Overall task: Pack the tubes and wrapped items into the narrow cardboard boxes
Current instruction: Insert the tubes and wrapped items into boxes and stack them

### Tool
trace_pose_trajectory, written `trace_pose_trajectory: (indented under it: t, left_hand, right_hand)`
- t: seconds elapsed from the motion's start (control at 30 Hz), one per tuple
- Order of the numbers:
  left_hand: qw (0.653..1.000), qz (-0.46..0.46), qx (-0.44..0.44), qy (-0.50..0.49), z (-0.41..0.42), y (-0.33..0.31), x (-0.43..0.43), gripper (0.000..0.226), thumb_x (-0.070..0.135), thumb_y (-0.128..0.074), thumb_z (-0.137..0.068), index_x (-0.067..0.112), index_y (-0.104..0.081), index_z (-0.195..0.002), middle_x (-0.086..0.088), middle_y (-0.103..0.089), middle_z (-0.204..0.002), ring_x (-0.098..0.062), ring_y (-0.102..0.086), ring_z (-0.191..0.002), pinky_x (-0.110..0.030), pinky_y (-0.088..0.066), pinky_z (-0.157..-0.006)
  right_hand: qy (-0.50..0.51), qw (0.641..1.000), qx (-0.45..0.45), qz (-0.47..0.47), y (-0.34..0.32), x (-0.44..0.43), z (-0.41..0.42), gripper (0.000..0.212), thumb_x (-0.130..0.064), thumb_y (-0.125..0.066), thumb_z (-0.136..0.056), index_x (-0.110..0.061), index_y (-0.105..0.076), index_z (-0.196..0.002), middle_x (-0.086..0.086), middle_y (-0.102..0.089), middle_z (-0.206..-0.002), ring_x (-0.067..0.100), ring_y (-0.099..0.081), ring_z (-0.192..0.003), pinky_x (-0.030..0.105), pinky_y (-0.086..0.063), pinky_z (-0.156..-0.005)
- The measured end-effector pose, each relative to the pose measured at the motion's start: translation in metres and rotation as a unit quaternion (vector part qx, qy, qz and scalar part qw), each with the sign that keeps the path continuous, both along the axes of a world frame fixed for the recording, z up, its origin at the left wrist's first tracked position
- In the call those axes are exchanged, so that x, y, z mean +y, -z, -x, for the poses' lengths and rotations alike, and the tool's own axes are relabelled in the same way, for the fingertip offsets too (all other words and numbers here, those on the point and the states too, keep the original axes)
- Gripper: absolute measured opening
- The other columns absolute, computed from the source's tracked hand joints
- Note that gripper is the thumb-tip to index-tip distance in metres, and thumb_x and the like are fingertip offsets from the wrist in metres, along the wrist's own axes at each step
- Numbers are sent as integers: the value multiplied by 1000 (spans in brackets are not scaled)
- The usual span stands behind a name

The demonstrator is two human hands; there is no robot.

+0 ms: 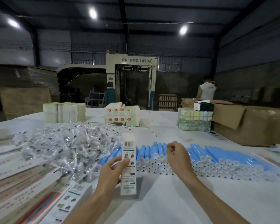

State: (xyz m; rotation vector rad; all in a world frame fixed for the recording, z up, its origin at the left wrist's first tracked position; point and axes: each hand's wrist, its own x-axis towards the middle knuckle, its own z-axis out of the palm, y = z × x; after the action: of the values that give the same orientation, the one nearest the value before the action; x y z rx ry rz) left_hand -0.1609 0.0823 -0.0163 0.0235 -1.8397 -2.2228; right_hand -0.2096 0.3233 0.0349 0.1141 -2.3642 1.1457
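Observation:
My left hand (113,170) grips a narrow white printed cardboard box (128,165), held upright above the white table, barcode end up. My right hand (176,156) hovers with its fingers curled and nothing in them, just over the near ends of a stacked row of blue tubes with white caps (200,159). A heap of small items in clear wrappers (63,146) lies on the table to the left of the tubes, behind my left hand.
Flat narrow boxes (23,191) are piled along the left edge. At the back stand stacks of folded cartons (64,112), (122,114), a wrapped bundle (194,119) and big brown cartons (249,125). A person (206,89) stands far right by a machine.

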Motion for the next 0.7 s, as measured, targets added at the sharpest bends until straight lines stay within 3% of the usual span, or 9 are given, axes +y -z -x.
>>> trace_pose_trajectory:
  t: [0.07, 0.13, 0.23, 0.33, 0.47, 0.57, 0.7]
  left_hand:
    - [1000, -4, 3, -9, 2, 4, -3, 29, 35, -76, -97, 21, -73, -123, -7, -83, -99, -25, -82, -89, -40, -65, -76]
    - [1000, -22, 3, -9, 1, 4, -2, 26, 34, -75, -99, 20, -73, -121, -7, -83, -98, -25, -82, -88, -40, -64, -76]
    - [999, -49, 2, 1, 0, -1, 0, 25, 30, -75, -99, 19, -72, -122, -9, -83, -97, -25, -82, -86, -31, -64, -67]
    - [997, -70, 6, 11, -2, -6, -1, 28, 29, -75, -98, 17, -71, -124, -9, -83, -97, -22, -81, -84, -26, -63, -62]
    - [997, -77, 3, 12, 0, -7, -4, 34, 29, -76, -98, 15, -68, -128, -8, -83, -99, -22, -82, -87, -29, -63, -65]
    - [998, -68, 4, 12, 1, -6, -4, 36, 26, -76, -99, 16, -65, -132, -7, -83, -101, -22, -82, -90, -33, -64, -69]
    - [999, -50, 2, 7, 1, -6, -5, 34, 25, -73, -102, 14, -66, -133, -5, -81, -111, -22, -80, -97, -35, -64, -75]
  right_hand:
    - [68, 995, -16, -76, -18, 24, 35, 12, -13, -51, -105, -10, -62, -109, 1, -53, -108, 23, -58, -99, 32, -42, -75]
    - [112, 982, -65, -138, -27, 42, 67, 13, -10, -49, -103, -6, -57, -93, 8, -49, -101, 32, -56, -100, 34, -39, -75]
    - [124, 964, -152, -180, -21, 58, 99, 36, -12, -50, -101, -13, -36, -68, 9, -41, -78, 27, -49, -84, 33, -37, -69]
    - [104, 955, -197, -196, -10, 61, 114, 40, -22, -50, -105, -18, -33, -69, 7, -43, -79, 24, -48, -82, 33, -36, -70]
    - [81, 956, -208, -190, -12, 59, 121, 43, -23, -59, -102, -14, -37, -66, 4, -39, -63, 19, -41, -61, 32, -28, -57]
    - [74, 942, -242, -219, -25, 54, 117, 33, -28, -64, -99, -6, -50, -79, 10, -56, -79, 25, -53, -76, 30, -38, -65]
    - [72, 929, -253, -259, -37, 48, 112, 30, -33, -65, -100, -7, -51, -99, 10, -59, -101, 27, -57, -89, 30, -42, -71]
